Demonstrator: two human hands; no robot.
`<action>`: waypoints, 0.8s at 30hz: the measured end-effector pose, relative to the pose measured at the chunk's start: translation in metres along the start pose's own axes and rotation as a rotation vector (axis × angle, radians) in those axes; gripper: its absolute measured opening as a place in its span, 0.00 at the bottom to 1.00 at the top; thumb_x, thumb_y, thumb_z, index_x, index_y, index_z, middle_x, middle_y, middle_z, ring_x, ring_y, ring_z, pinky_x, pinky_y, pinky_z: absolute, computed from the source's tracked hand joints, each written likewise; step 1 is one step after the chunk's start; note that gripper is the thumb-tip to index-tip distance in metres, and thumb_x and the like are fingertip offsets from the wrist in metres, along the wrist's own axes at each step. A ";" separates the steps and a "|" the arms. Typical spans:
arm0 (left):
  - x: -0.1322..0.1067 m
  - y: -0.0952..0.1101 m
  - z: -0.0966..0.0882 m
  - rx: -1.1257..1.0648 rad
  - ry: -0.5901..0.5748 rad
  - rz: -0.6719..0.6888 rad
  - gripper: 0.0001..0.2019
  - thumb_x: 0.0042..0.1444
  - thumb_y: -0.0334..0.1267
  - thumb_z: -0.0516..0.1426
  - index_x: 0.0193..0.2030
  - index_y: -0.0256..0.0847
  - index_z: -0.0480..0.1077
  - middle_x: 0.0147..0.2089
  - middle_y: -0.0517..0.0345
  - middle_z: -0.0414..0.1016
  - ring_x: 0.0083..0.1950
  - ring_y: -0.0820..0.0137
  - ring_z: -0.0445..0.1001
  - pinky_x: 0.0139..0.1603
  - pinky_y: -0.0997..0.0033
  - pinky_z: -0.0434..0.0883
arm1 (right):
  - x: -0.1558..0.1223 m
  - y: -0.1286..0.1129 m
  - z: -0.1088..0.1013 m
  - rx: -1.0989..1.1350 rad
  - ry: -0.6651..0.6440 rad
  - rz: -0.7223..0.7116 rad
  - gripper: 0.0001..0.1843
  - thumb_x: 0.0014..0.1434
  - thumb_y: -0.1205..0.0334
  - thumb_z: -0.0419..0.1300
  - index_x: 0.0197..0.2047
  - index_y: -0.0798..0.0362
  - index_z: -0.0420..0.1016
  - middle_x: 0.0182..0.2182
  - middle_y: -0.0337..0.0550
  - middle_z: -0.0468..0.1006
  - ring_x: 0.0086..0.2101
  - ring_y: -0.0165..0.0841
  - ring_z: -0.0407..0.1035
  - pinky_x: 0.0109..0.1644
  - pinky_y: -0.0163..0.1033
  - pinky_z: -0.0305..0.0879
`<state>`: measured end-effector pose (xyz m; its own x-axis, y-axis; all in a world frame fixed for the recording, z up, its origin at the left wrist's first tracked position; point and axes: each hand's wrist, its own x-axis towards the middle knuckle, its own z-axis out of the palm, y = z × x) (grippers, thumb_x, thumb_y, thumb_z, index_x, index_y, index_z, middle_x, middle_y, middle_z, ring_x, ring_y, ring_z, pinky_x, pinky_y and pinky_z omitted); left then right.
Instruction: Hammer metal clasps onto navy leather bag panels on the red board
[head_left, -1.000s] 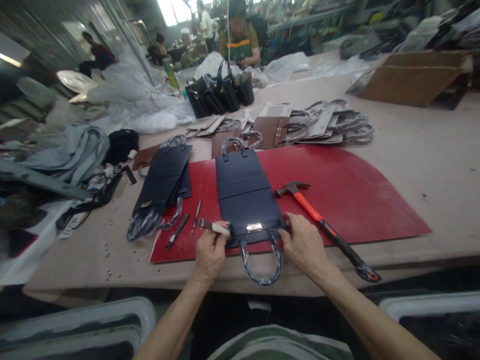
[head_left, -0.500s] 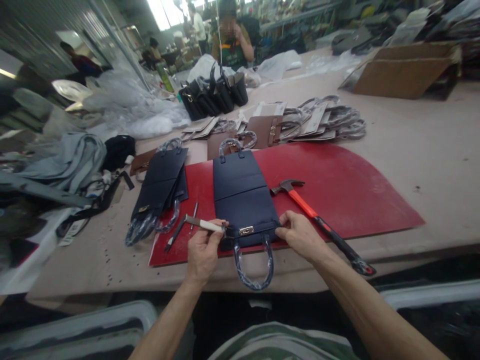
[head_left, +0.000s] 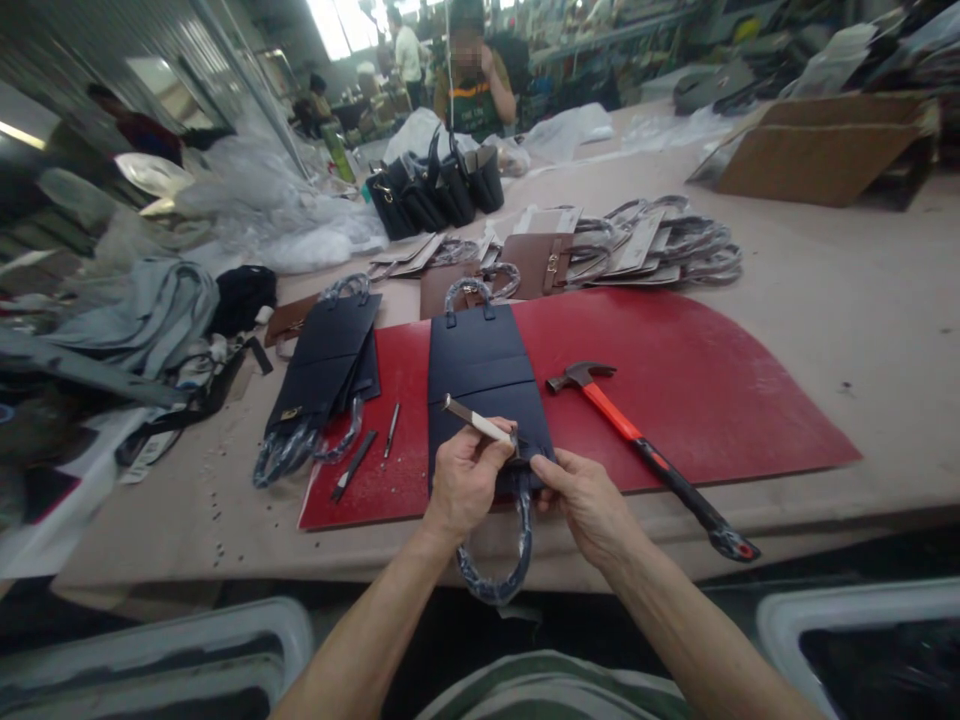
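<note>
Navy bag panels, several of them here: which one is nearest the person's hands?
The navy bag panel just left of the claw hammer, lying across the red mat; the other navy panels lie overlapped farther left.

Recorded at upper left: grey corrugated-metal wall (head_left: 154,35), with slanting grey metal pole (head_left: 255,90) nearby. At top: bright, white, glaring window (head_left: 341,28). At left edge: pale-yellow light strip (head_left: 21,136). Spanning mid-view: broad pinkish-beige worktable (head_left: 795,260).
</note>
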<state>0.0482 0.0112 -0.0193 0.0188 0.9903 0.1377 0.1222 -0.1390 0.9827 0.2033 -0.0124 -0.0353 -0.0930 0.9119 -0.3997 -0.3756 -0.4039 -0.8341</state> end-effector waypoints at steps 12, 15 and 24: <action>-0.001 -0.002 -0.006 -0.149 -0.003 -0.139 0.11 0.60 0.43 0.63 0.44 0.38 0.77 0.47 0.50 0.82 0.45 0.64 0.81 0.39 0.74 0.77 | 0.004 0.004 -0.007 0.076 -0.133 -0.049 0.19 0.45 0.49 0.74 0.30 0.55 0.77 0.23 0.38 0.72 0.23 0.27 0.60 0.26 0.33 0.59; -0.004 -0.002 -0.007 -0.165 -0.009 -0.124 0.10 0.61 0.43 0.63 0.43 0.38 0.77 0.47 0.50 0.82 0.47 0.63 0.81 0.42 0.72 0.77 | 0.002 0.003 -0.007 0.069 -0.139 -0.050 0.19 0.44 0.49 0.74 0.30 0.56 0.78 0.23 0.38 0.72 0.23 0.28 0.61 0.27 0.34 0.59; -0.008 -0.001 -0.007 -0.030 -0.021 -0.004 0.10 0.60 0.43 0.62 0.42 0.38 0.76 0.46 0.47 0.83 0.45 0.62 0.81 0.41 0.70 0.78 | 0.002 0.005 -0.006 0.052 -0.098 -0.011 0.18 0.44 0.50 0.73 0.30 0.55 0.77 0.23 0.39 0.72 0.23 0.28 0.60 0.27 0.35 0.59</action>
<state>0.0407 0.0034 -0.0204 0.0396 0.9906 0.1312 0.0925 -0.1343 0.9866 0.2063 -0.0125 -0.0425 -0.1776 0.9200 -0.3494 -0.4245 -0.3919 -0.8162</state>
